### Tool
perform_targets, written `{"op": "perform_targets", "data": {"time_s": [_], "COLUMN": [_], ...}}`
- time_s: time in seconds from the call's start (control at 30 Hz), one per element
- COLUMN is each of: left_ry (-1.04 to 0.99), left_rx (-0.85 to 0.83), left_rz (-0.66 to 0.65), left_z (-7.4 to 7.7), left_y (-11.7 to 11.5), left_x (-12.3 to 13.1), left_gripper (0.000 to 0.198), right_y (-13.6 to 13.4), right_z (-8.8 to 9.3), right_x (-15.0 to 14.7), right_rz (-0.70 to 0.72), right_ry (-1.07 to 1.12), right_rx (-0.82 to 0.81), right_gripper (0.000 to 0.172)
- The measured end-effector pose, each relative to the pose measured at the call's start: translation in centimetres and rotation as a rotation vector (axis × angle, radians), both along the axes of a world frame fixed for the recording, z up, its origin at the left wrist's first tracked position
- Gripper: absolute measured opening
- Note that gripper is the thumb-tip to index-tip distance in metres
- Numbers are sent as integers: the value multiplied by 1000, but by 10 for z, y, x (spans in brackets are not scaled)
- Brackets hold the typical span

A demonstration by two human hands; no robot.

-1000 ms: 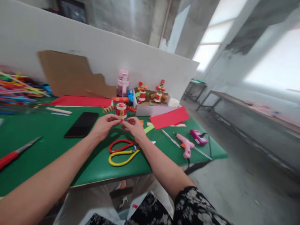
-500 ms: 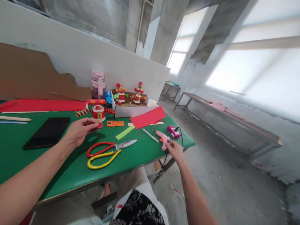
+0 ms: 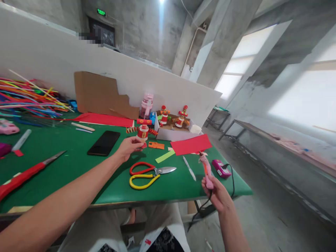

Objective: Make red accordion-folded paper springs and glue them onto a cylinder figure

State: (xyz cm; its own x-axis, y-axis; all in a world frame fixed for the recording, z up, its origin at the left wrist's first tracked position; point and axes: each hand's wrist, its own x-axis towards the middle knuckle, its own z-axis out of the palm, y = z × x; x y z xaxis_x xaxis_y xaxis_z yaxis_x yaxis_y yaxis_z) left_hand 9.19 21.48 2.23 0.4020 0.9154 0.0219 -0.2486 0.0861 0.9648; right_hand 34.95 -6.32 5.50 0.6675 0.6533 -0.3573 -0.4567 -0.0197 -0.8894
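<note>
My left hand (image 3: 131, 147) pinches a small folded piece of red paper (image 3: 144, 145) above the green table. Just behind it stands a paper-cup figure (image 3: 143, 132) with red and gold folded arms. My right hand (image 3: 217, 191) is closed round the handle of a pink glue gun (image 3: 207, 171), its nozzle pointing up and away from me. Between the hands lie scissors (image 3: 151, 175) with one red and one yellow handle, a white pen (image 3: 189, 168), a green paper strip (image 3: 165, 156) and an orange paper piece (image 3: 156, 145).
A black phone (image 3: 104, 143) lies left of centre. At the back, a box (image 3: 178, 134) holds two finished-looking figures, with red paper (image 3: 191, 144) before it. A purple power block (image 3: 222, 169) with a cable sits near the right edge. Colourful pipe cleaners (image 3: 28, 96) are piled at left.
My right hand has picked the glue gun up off the table and turned it upright. My left hand still pinches the red paper. The view has swung left.
</note>
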Motion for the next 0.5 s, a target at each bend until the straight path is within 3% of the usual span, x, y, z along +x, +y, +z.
{"op": "perform_targets", "data": {"time_s": [0.1, 0.17, 0.3, 0.5], "left_ry": [-15, -17, -6, 20], "left_rx": [25, 34, 38, 59], "left_rz": [9, 12, -9, -27], "left_z": [3, 5, 10, 9], "left_y": [-2, -3, -5, -3], "left_x": [0, 0, 1, 0], "left_gripper": [43, 43, 38, 34], "right_y": [13, 27, 55, 87], "right_z": [1, 3, 8, 11], "right_x": [-24, -41, -74, -108], "right_rz": [245, 314, 339, 529], "right_ry": [291, 292, -68, -517], "right_rx": [186, 204, 182, 117], "right_gripper": [18, 16, 29, 41]}}
